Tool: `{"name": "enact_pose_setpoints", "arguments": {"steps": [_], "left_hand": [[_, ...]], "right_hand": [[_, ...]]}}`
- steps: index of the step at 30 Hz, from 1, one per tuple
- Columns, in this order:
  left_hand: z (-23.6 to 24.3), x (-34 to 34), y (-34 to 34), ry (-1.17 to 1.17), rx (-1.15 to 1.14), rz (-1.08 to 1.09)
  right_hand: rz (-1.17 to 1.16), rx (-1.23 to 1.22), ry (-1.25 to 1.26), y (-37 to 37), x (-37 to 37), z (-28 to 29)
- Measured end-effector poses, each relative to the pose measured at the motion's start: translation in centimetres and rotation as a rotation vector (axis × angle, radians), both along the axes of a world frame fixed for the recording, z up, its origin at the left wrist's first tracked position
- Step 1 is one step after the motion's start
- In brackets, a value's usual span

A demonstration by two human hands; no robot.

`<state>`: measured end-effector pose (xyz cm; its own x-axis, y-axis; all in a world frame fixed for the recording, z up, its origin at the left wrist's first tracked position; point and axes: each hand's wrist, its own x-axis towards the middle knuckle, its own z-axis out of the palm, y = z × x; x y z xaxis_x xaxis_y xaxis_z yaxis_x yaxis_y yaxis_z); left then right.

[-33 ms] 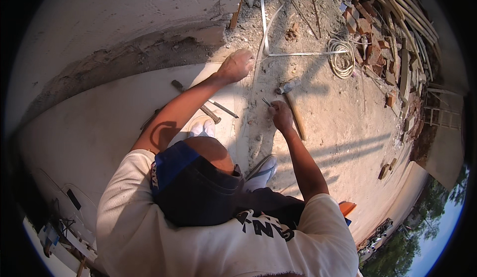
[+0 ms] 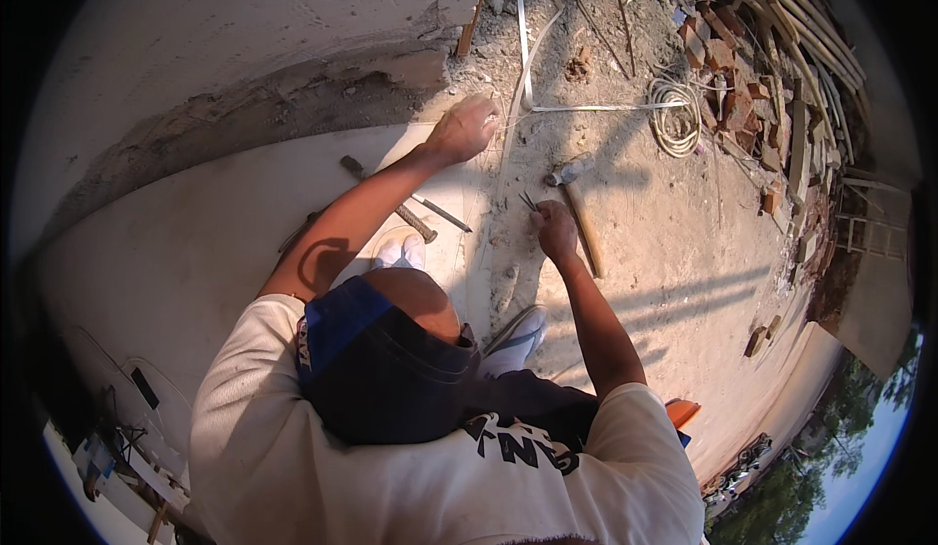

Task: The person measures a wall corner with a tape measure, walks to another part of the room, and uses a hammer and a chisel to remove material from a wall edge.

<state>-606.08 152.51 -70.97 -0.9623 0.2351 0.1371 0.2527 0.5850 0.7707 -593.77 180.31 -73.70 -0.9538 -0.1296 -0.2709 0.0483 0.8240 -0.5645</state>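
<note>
My left hand [image 2: 463, 131] reaches over the seam between the pale slab and the rough ground. Its fingers are closed, and what they pinch is too small to make out; a thin string-like line shows beside them. My right hand [image 2: 556, 231] is closed on thin nail-like metal pieces [image 2: 529, 200], whose two ends stick out apart from the fingertips. Just right of that hand lies a hammer [image 2: 584, 230], its wooden handle toward me and its head farther off. Under my left forearm lie a ribbed steel bar [image 2: 416, 222] and a slim pointed metal rod [image 2: 445, 214].
White strapping [image 2: 586, 108] crosses the ground ahead, with a coil of pale tubing [image 2: 674, 120] to its right. Broken bricks [image 2: 721, 54] and long pipes [image 2: 782, 2] are heaped at far right. A wall [image 2: 244, 27] with a rough base stands at left.
In my right fingers the thin metal pieces have spread, so two ends show where one showed before. Both hands stay nearly in place.
</note>
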Motion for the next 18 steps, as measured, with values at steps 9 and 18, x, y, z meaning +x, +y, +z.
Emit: {"name": "enact_pose_setpoints", "arguments": {"steps": [9,18], "left_hand": [[2.2,5.2,-5.4,-0.026,0.006,0.157],[3.6,11.4,-10.3,-0.016,-0.246,0.211]], "right_hand": [[0.09,0.086,-0.094,-1.0,-1.5,0.2],[0.201,-0.317,0.001,-9.2,-2.6,4.6]]}}
